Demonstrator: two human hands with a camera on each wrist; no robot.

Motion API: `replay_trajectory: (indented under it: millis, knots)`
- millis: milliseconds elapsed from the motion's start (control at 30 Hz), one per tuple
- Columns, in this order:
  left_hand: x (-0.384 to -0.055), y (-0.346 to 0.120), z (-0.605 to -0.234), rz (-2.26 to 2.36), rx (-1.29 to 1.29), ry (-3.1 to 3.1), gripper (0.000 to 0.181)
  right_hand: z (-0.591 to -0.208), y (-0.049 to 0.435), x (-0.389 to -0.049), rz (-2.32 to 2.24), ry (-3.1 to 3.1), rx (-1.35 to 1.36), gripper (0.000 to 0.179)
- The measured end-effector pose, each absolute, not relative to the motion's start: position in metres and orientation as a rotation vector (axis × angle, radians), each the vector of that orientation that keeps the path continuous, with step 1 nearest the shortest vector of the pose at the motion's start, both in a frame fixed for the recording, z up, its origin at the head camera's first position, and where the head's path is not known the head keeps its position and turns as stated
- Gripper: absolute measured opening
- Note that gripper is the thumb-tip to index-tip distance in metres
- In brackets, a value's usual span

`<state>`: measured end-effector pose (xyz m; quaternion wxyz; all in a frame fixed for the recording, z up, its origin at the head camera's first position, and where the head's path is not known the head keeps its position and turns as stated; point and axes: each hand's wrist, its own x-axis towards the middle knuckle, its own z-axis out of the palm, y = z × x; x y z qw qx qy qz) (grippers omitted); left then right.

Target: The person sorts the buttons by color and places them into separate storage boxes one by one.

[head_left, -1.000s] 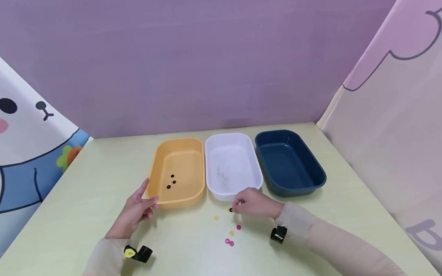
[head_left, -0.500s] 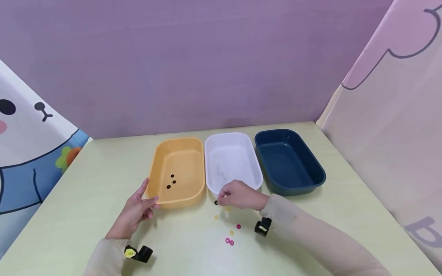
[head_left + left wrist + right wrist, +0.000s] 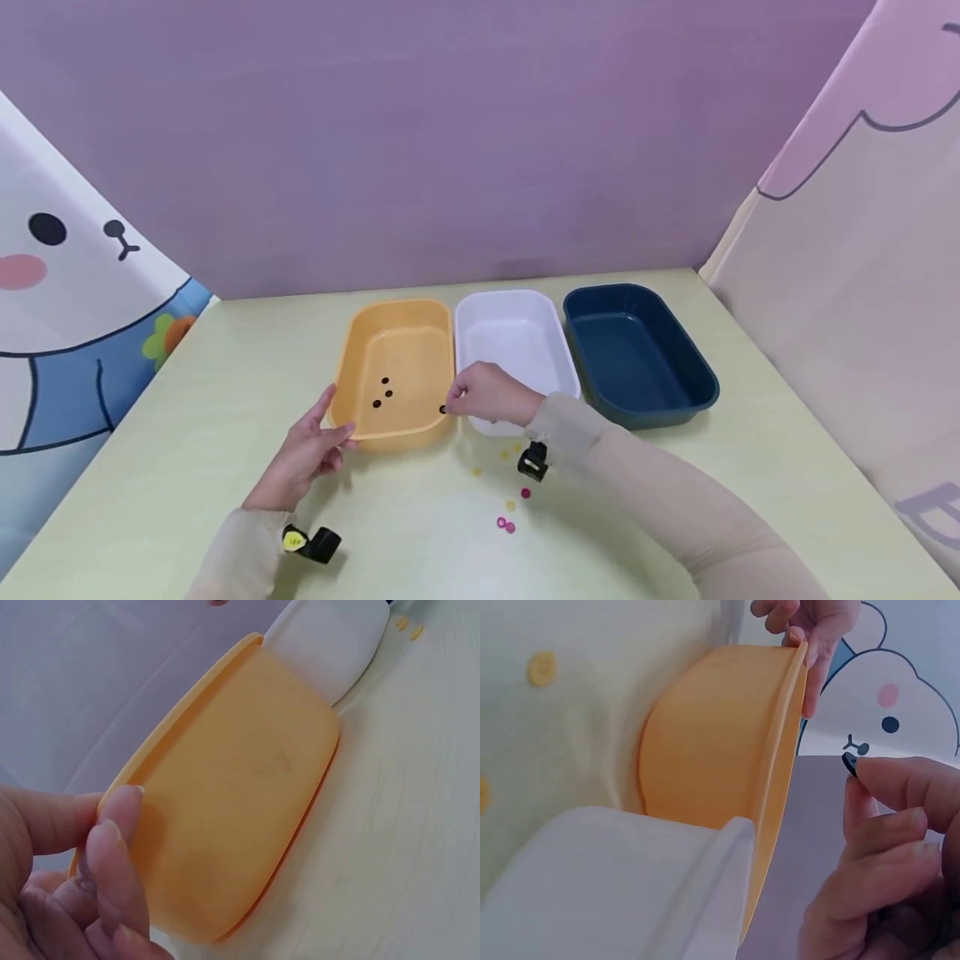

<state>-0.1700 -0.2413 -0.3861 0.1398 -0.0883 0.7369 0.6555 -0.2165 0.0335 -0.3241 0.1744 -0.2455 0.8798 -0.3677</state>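
My left hand (image 3: 306,457) pinches the near left corner of the yellow-orange tray (image 3: 408,435), thumb over the rim and curled fingers against the outer wall in the left wrist view. Between thumb and fingertip my right hand (image 3: 492,393) pinches a small black button (image 3: 850,763). In the head view that button is at the orange tray's near right corner, while the hand overlaps the white tray (image 3: 510,321). Several black buttons (image 3: 388,393) lie on the orange tray's floor. The right wrist view shows the held button above the level of the tray rims.
To the right of the white tray stands a dark blue tray (image 3: 633,358). Several yellow buttons (image 3: 477,472) and several pink ones, including a dark pink button (image 3: 526,493), lie on the table in front. A purple wall (image 3: 450,150) closes off the back.
My right hand has moved left and away from me with the black button, from the table in front of the white tray to the orange tray's corner. My left hand keeps its hold.
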Motion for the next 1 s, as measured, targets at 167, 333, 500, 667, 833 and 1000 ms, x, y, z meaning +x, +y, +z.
replay_trajectory:
  millis: [167, 333, 500, 667, 833, 1000]
  knots:
    - [-0.171, -0.239, -0.386, 1.905, -0.266, 2.120, 0.079, -0.318, 0.020, -0.228, -1.010, 2.477, -0.703, 0.010]
    - [-0.172, -0.238, -0.385, 1.893, -0.284, 2.136, 0.079, -0.313, 0.007, -0.237, -0.996, 2.446, -0.678, 0.012]
    - [-0.171, -0.239, -0.383, 1.862, -0.290, 2.167, 0.079, -0.315, -0.007, -0.252, -0.983, 2.442, -0.641, 0.018]
    - [-0.172, -0.236, -0.383, 1.869, -0.309, 2.174, 0.078, -0.319, -0.020, -0.271, -0.924, 2.463, -0.615, 0.010]
    - [-0.172, -0.234, -0.383, 1.856, -0.339, 2.184, 0.078, -0.320, -0.030, -0.286, -0.879, 2.464, -0.606, 0.011]
    - [-0.171, -0.234, -0.383, 1.840, -0.366, 2.200, 0.078, -0.318, -0.040, -0.294, -0.908, 2.465, -0.597, 0.033]
